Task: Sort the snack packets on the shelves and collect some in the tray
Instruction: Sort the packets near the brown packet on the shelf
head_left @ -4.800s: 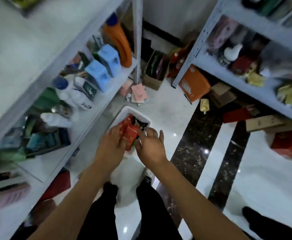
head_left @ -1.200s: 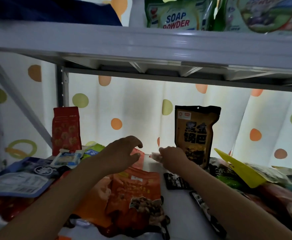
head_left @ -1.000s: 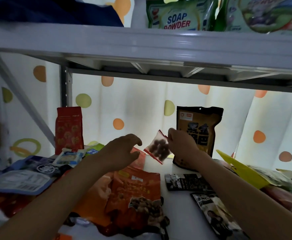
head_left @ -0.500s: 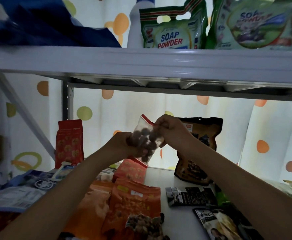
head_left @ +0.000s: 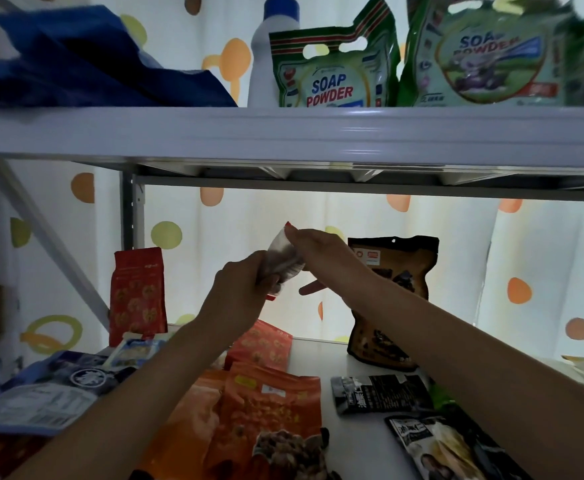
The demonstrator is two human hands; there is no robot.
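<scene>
- Clear snack bag (head_left: pixel 281 259) now held up above the shelf (head_left: pixel 321 358), between both hands; a second ago it was low at the shelf surface, in the right hand only.
- Left hand (head_left: pixel 240 292) closed on the bag's lower end; right hand (head_left: pixel 318 254) pinching its top corner, one finger left sticking out.
- Bag appears folded or squeezed narrower than half a second ago.
- Reading: one packet chosen and being handled for sorting. Tray not in view, so nothing is collected yet.
- Orange packets (head_left: pixel 269 407) and brown pouch (head_left: pixel 396 282) lie untouched.
</scene>
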